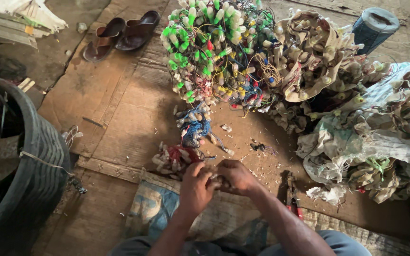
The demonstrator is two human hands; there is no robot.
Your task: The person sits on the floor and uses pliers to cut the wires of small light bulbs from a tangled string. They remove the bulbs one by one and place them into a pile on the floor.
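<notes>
My left hand and my right hand meet low in the middle of the head view, fingers closed together on a small bunch of wired lamp pieces that is mostly hidden. Just left of my left hand lies a red-wired bundle of small lamps. A blue-wired bundle lies a little farther off. Beyond it rises a big tangled heap of small lamps with green and white caps and coloured wires. A beige heap of similar lamps sits to its right.
Red-handled cutters lie by my right forearm. White sacks holding more lamp strings fill the right side. A dark tyre stands at the left, brown sandals at the back, and a blue cylinder far right. Cardboard covers the floor.
</notes>
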